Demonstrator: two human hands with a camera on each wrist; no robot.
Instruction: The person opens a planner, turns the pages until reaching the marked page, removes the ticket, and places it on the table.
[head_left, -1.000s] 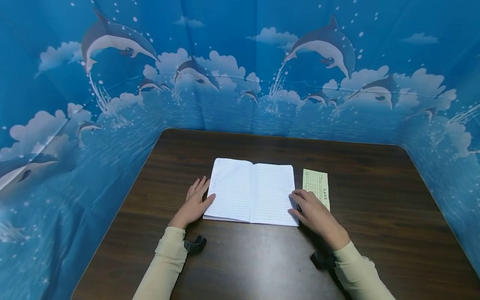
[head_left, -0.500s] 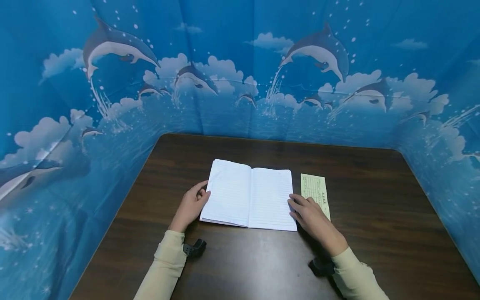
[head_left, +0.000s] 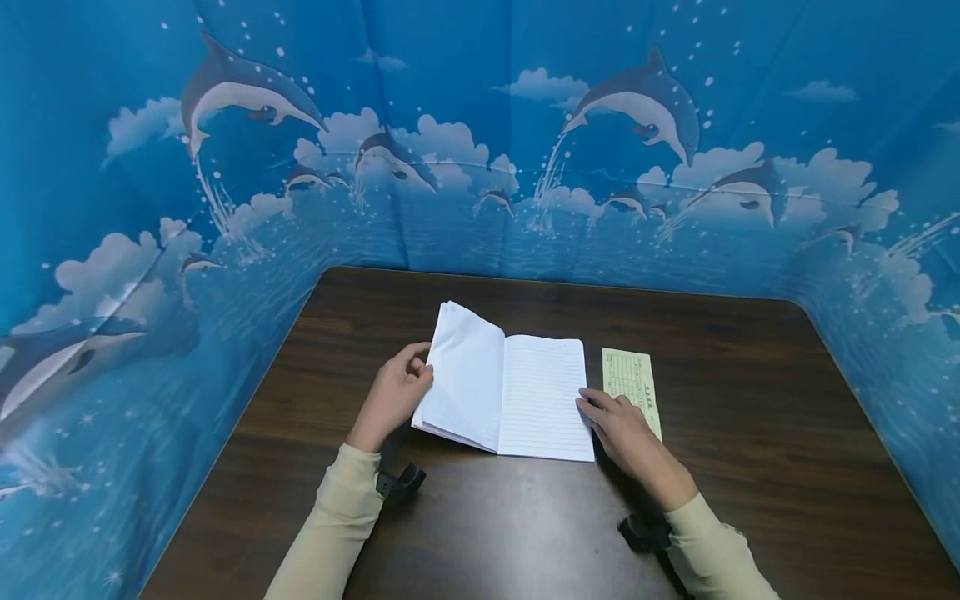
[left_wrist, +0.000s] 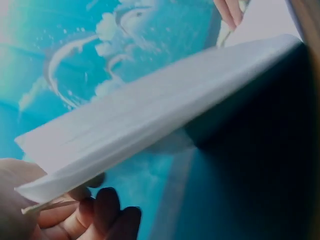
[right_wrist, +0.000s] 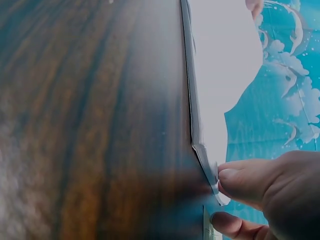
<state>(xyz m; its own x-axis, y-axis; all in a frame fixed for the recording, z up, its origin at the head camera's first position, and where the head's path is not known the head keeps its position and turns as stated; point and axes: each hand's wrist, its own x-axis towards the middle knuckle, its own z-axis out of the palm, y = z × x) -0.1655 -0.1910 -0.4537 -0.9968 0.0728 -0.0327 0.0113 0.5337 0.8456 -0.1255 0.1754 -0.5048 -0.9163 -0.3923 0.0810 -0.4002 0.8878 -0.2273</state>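
Observation:
An open lined notebook (head_left: 543,400) lies on the dark wooden table, its left half tilted up off the tabletop. Along its left edge, my left hand (head_left: 397,392) pinches the raised pages and cover. From the left wrist view, those pages (left_wrist: 145,120) bow upward, with fingers of that hand (left_wrist: 90,215) curled beneath the cover's edge. On the notebook's right edge rests my right hand (head_left: 626,437), its fingertips touching the page. A pale green printed card (head_left: 632,379) lies just right of the notebook, partly covered by the right hand.
The brown wood-grain table (head_left: 495,533) extends around the notebook on all sides. Behind and beside it hangs a blue curtain (head_left: 450,225) printed with dolphins and clouds. A dark wrist camera (head_left: 401,483) sits on the left wrist, and another camera (head_left: 643,533) on the right.
My left hand has gone from lying flat at the left edge to gripping it. The notebook's left half has risen and tilted inward. My right hand has stayed at the right edge.

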